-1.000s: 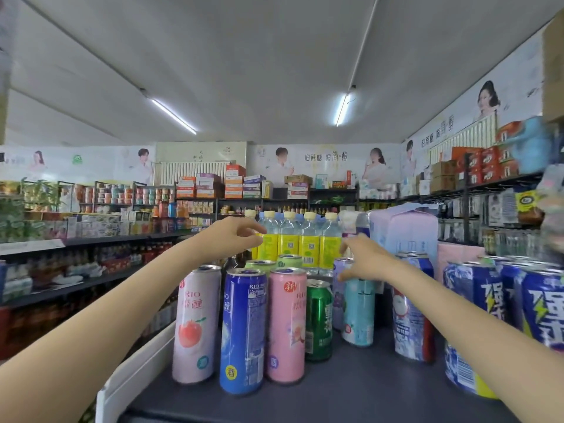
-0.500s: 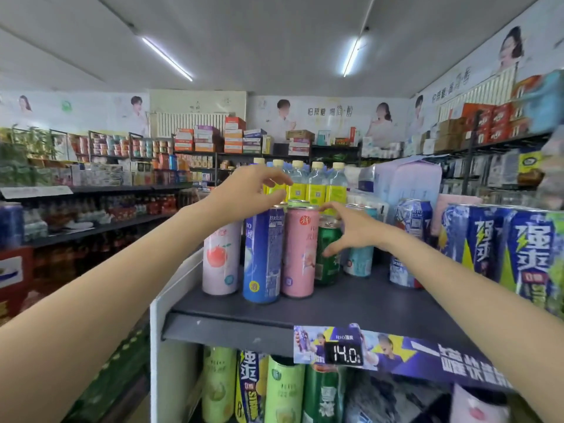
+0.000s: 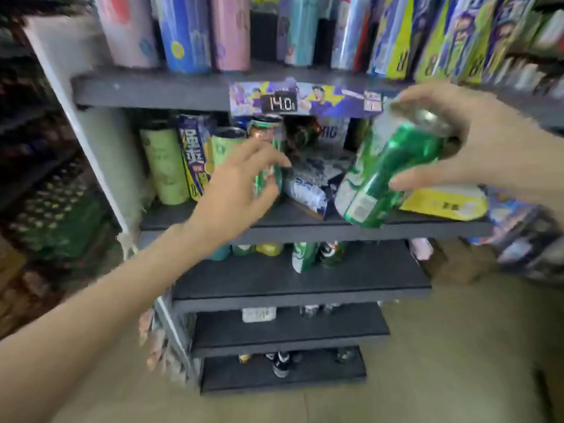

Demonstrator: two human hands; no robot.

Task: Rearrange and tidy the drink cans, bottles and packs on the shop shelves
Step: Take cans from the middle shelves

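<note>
My right hand [image 3: 476,145] grips a green can [image 3: 387,169], tilted, in front of the second shelf [image 3: 305,230]. My left hand [image 3: 241,190] reaches onto that shelf and curls its fingers round a second green can [image 3: 268,138] that stands upright there. To the left of it stand a pale green can [image 3: 164,166], a blue and yellow can [image 3: 195,151] and another light green can [image 3: 225,145]. Tall pink, blue and teal cans [image 3: 186,29] line the top shelf [image 3: 152,90]. The picture is blurred by motion.
A crumpled blue and white pack [image 3: 311,184] and a yellow pack [image 3: 445,203] lie on the second shelf. A price tag reading 14.0 [image 3: 279,103] hangs on the top shelf's edge. Lower dark shelves [image 3: 305,285] hold a few bottles. Green crates [image 3: 55,227] stand at the left.
My view has dropped from the top shelf to the second one. My right hand has taken the green can down from the top shelf. My left hand has moved down to the second shelf's green can.
</note>
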